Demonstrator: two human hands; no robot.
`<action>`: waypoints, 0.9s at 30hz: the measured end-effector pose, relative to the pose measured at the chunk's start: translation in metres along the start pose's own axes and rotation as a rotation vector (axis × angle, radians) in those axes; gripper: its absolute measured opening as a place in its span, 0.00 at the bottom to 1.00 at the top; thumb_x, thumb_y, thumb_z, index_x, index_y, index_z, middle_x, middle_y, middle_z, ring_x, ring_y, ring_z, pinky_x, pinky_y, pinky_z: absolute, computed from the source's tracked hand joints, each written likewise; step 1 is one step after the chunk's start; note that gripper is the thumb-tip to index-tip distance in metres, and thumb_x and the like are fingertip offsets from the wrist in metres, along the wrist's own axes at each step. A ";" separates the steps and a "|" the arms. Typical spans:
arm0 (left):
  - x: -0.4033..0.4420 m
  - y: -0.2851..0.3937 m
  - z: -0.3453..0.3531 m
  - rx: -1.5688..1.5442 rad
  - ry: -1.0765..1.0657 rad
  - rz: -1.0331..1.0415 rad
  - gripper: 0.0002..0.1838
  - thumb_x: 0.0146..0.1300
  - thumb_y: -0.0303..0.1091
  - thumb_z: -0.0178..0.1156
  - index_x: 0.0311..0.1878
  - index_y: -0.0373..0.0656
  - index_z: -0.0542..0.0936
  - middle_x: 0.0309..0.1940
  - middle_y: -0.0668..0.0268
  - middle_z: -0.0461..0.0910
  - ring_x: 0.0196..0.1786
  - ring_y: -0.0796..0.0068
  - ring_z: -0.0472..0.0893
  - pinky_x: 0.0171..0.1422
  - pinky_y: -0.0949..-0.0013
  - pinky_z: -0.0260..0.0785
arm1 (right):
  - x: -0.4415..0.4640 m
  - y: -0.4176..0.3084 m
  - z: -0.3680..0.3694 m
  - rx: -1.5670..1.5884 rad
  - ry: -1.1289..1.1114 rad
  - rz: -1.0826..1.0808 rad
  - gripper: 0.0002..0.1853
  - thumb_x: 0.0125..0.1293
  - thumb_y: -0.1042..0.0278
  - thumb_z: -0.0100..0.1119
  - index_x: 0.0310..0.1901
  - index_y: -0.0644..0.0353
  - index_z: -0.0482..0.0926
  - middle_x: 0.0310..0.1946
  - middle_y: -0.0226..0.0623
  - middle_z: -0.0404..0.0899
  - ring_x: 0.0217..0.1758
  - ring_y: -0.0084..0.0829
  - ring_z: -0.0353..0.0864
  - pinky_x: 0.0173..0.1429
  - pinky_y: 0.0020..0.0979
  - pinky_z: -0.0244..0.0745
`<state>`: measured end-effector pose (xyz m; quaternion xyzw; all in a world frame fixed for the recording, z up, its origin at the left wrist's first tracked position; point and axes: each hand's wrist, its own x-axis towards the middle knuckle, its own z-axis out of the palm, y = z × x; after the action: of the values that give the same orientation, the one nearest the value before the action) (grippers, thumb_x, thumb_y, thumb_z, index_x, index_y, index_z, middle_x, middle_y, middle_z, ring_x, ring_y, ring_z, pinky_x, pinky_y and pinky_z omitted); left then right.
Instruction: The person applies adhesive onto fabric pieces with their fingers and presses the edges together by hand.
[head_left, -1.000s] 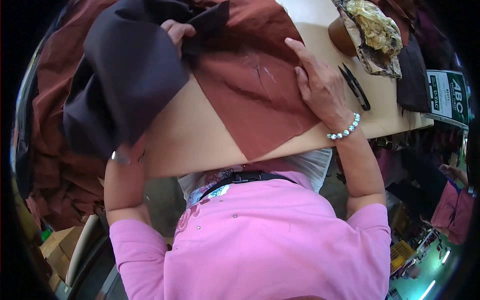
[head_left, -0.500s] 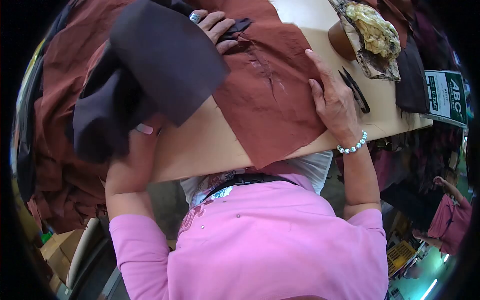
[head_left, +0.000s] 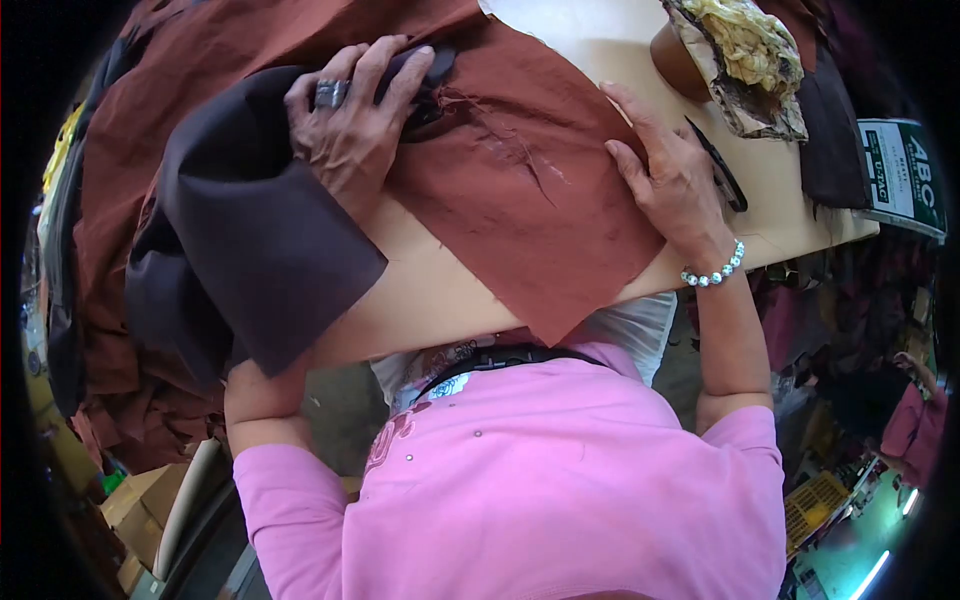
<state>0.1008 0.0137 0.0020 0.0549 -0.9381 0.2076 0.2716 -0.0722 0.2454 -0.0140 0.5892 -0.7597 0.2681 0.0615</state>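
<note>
A rust-brown cloth (head_left: 530,200) lies on the table, one corner hanging over the near edge and some creases and pale marks around its middle. My left hand (head_left: 350,125), with a ring on it, rests on the cloth's left part, its fingers apart. Their tips touch a small dark gathered bit of fabric (head_left: 430,90). A dark purplish-black cloth (head_left: 270,240) drapes over my left wrist and hides most of the forearm. At the right edge of the brown cloth, my right hand (head_left: 675,190) lies flat with fingers stretched out. Black thread snips (head_left: 720,170) sit just beside it.
A brown cup-like container (head_left: 680,65) stands at the back right, beside a worn block with yellowish crumpled material (head_left: 745,45). More brown fabric (head_left: 110,220) is heaped on the left. A green and white ABC can (head_left: 905,180) is at far right. Another person (head_left: 915,425) is beyond.
The dark cloth has dropped left and down, uncovering my left hand, which has moved a little left and nearer me. My right hand stays flat on the brown cloth's edge.
</note>
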 end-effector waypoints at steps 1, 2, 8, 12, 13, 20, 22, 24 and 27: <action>0.002 0.004 0.000 -0.058 0.065 0.048 0.20 0.55 0.32 0.59 0.54 0.51 0.77 0.51 0.70 0.73 0.52 0.69 0.74 0.55 0.64 0.62 | -0.002 0.005 0.000 -0.018 0.017 -0.008 0.30 0.61 0.70 0.58 0.66 0.49 0.63 0.45 0.37 0.81 0.33 0.38 0.79 0.46 0.36 0.70; 0.000 0.008 -0.003 -0.117 0.133 0.095 0.21 0.52 0.29 0.62 0.52 0.50 0.78 0.49 0.70 0.74 0.51 0.68 0.73 0.54 0.66 0.63 | -0.004 0.007 0.001 -0.024 0.030 -0.008 0.30 0.61 0.69 0.59 0.65 0.49 0.63 0.45 0.37 0.81 0.33 0.37 0.79 0.46 0.35 0.69; -0.014 0.035 0.002 -0.612 -0.138 0.039 0.18 0.50 0.24 0.60 0.47 0.41 0.76 0.47 0.64 0.72 0.54 0.62 0.73 0.57 0.64 0.68 | -0.004 0.008 0.001 -0.036 -0.005 0.064 0.30 0.61 0.69 0.59 0.65 0.50 0.63 0.45 0.39 0.80 0.35 0.37 0.80 0.46 0.36 0.69; -0.023 0.042 -0.003 -0.631 -0.224 -0.025 0.20 0.59 0.33 0.60 0.55 0.43 0.74 0.55 0.63 0.69 0.59 0.59 0.69 0.60 0.60 0.66 | 0.002 0.001 0.003 -0.021 -0.009 0.120 0.30 0.61 0.70 0.59 0.65 0.47 0.64 0.33 0.44 0.78 0.31 0.41 0.78 0.45 0.37 0.69; -0.021 0.044 -0.010 -0.582 -0.268 -0.026 0.21 0.59 0.36 0.59 0.56 0.44 0.73 0.56 0.63 0.68 0.60 0.59 0.68 0.60 0.59 0.65 | 0.004 0.001 0.004 -0.011 0.014 0.104 0.30 0.61 0.70 0.60 0.65 0.45 0.65 0.27 0.45 0.77 0.29 0.43 0.76 0.44 0.37 0.69; -0.021 0.043 -0.017 -0.520 -0.201 0.044 0.18 0.55 0.30 0.56 0.51 0.47 0.77 0.49 0.69 0.74 0.55 0.64 0.73 0.56 0.62 0.67 | 0.025 -0.001 0.018 0.076 0.086 0.123 0.29 0.61 0.69 0.59 0.64 0.45 0.66 0.28 0.44 0.78 0.31 0.41 0.78 0.42 0.38 0.70; -0.005 0.050 -0.017 -0.644 -0.108 0.149 0.18 0.51 0.25 0.55 0.47 0.48 0.79 0.46 0.71 0.75 0.51 0.67 0.76 0.51 0.66 0.70 | 0.023 0.003 0.023 -0.049 0.035 0.128 0.28 0.61 0.70 0.59 0.64 0.45 0.66 0.31 0.44 0.80 0.32 0.40 0.79 0.43 0.36 0.70; 0.019 0.045 -0.004 -0.780 -0.076 0.345 0.17 0.51 0.25 0.56 0.46 0.49 0.80 0.46 0.72 0.76 0.50 0.68 0.76 0.49 0.68 0.70 | 0.022 0.004 0.024 0.001 0.064 0.088 0.28 0.60 0.70 0.59 0.64 0.47 0.67 0.33 0.42 0.81 0.33 0.38 0.80 0.43 0.35 0.69; 0.024 0.044 0.015 -0.882 -0.147 0.419 0.19 0.48 0.22 0.59 0.46 0.50 0.80 0.43 0.69 0.76 0.50 0.64 0.74 0.50 0.65 0.69 | 0.023 0.005 0.026 0.010 0.135 0.013 0.28 0.60 0.71 0.59 0.63 0.48 0.67 0.35 0.40 0.81 0.34 0.36 0.80 0.42 0.33 0.68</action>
<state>0.0636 0.0476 -0.0124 -0.2409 -0.9441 -0.1635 0.1546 -0.0781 0.2136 -0.0282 0.5650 -0.7564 0.3113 0.1081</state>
